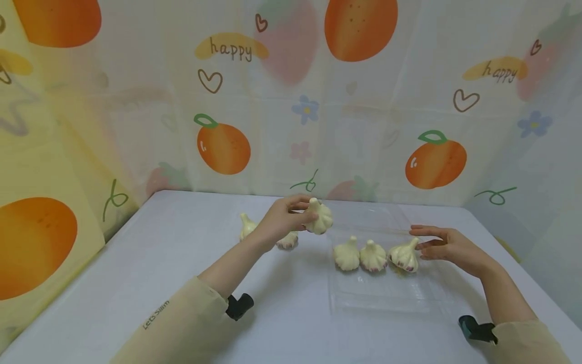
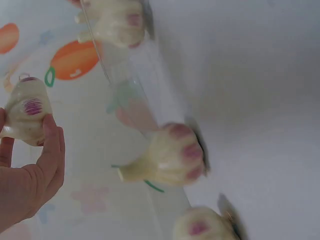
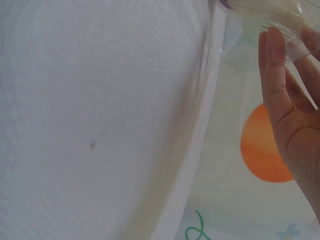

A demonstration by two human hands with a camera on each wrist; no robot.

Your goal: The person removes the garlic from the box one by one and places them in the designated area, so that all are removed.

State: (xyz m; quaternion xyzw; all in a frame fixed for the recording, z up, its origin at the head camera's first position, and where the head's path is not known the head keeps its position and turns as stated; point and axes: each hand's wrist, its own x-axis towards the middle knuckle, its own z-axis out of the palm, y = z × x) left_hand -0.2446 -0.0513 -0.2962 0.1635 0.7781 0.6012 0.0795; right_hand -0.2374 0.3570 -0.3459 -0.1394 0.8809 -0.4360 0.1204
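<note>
A: Where is the garlic being handled?

B: The left hand [image 1: 284, 218] pinches a cream, purple-streaked garlic bulb [image 1: 320, 217] between thumb and fingertips, lifted above the white table [image 1: 150, 263], beside the clear plastic tray's [image 1: 377, 298] far-left corner.

A: And the other hand?

B: The right hand [image 1: 447, 246] has straight fingers, slightly apart, at the tray's right edge, next to the nearest of 3 bulbs [image 1: 403, 256] inside.

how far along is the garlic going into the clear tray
Three garlic bulbs already sit in the clear tray. The left hand holds a fourth bulb lifted near the tray's left edge, while the right hand rests open at its right side. Two bulbs remain on the table.
</note>
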